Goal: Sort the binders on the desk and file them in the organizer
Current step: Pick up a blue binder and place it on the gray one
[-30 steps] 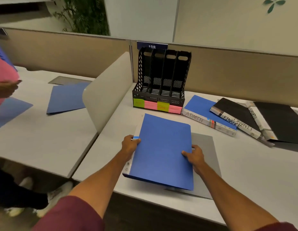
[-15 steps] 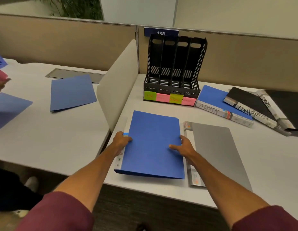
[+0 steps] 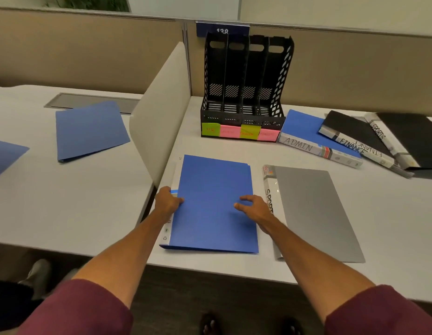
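Note:
A blue binder (image 3: 210, 189) lies flat near the desk's front edge. My left hand (image 3: 167, 201) grips its white spine, thumb on the cover. My right hand (image 3: 255, 209) is at the binder's right edge with fingers loosely spread and nothing in them. Just right of it lies a grey binder (image 3: 314, 209) with SPORTS on its spine. The black four-slot organizer (image 3: 246, 93) stands upright at the back, with green and pink sticky labels on its base. To its right overlap a blue ADMIN binder (image 3: 304, 126), a black FINANCE binder (image 3: 348, 126) and a black SPORTS binder (image 3: 413, 139).
A white divider panel (image 3: 161, 112) separates this desk from the neighbouring desk on the left, where two blue folders (image 3: 89, 129) (image 3: 4, 153) lie. A beige partition wall (image 3: 355, 76) runs behind the organizer. A shoe (image 3: 38, 274) shows on the floor at lower left.
The blue binder has moved left off the grey binder and now lies flat beside it. My right hand has let go of its right edge and its fingers have loosened.

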`<act>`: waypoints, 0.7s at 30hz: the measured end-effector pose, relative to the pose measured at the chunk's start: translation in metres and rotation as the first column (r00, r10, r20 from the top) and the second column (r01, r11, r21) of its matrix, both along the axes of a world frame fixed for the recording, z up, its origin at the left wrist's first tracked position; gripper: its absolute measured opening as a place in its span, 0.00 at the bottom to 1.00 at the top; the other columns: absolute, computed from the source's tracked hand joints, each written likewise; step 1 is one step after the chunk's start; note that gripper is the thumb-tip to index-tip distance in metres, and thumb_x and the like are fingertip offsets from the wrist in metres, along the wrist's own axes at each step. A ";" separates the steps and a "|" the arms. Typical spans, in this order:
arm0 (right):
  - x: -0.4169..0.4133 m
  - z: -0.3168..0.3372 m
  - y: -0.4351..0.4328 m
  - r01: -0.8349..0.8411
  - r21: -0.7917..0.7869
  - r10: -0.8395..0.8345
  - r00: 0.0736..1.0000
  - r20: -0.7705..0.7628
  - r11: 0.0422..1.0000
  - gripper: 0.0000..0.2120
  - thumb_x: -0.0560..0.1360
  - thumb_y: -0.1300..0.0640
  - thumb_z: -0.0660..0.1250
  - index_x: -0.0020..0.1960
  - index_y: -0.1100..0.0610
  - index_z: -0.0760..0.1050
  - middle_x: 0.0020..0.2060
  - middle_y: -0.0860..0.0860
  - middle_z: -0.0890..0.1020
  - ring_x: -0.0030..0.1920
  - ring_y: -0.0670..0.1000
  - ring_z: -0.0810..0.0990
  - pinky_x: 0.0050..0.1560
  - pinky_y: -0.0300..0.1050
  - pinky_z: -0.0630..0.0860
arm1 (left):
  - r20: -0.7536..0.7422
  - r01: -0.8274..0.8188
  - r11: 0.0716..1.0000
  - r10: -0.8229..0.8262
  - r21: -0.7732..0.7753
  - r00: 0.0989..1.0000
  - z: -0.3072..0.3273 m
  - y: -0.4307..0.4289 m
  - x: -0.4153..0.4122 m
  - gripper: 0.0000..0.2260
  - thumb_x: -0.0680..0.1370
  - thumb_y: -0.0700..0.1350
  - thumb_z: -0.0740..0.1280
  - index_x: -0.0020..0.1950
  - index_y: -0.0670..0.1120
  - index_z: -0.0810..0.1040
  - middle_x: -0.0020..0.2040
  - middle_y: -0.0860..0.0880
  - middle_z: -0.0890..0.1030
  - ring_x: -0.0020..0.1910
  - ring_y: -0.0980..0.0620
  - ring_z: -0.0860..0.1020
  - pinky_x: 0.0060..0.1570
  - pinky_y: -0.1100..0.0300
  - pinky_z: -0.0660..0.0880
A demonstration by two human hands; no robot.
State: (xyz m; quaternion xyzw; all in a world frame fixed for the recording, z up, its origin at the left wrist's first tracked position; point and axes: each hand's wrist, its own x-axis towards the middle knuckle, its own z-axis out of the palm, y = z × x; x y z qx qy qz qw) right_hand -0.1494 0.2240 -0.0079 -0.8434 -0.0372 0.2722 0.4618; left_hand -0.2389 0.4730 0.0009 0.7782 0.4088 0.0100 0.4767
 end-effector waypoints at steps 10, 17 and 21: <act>0.004 0.011 -0.027 -0.069 -0.068 0.077 0.989 0.127 0.995 0.22 0.75 0.56 0.70 0.66 0.62 0.73 0.67 0.56 0.74 0.68 0.55 0.72 0.65 0.46 0.68 | -0.134 0.290 0.823 -0.258 0.489 0.957 0.014 -0.033 0.007 0.24 0.76 0.43 0.67 0.68 0.37 0.66 0.66 0.40 0.70 0.65 0.39 0.69 0.59 0.47 0.69; 0.019 0.020 -0.084 0.013 -0.121 0.019 0.966 0.258 0.993 0.18 0.75 0.55 0.70 0.62 0.60 0.76 0.63 0.58 0.75 0.65 0.57 0.73 0.66 0.49 0.68 | -0.273 0.499 0.671 -0.420 0.548 0.865 0.021 -0.101 0.035 0.26 0.79 0.49 0.64 0.74 0.43 0.61 0.77 0.43 0.58 0.75 0.44 0.57 0.73 0.48 0.56; 0.030 0.023 -0.126 0.020 -0.172 0.031 0.956 0.290 0.985 0.20 0.76 0.53 0.69 0.64 0.59 0.74 0.64 0.57 0.74 0.67 0.57 0.70 0.67 0.49 0.66 | -0.303 0.560 0.617 -0.477 0.553 0.825 0.021 -0.151 0.049 0.26 0.79 0.51 0.62 0.75 0.45 0.60 0.77 0.44 0.56 0.76 0.45 0.56 0.74 0.47 0.52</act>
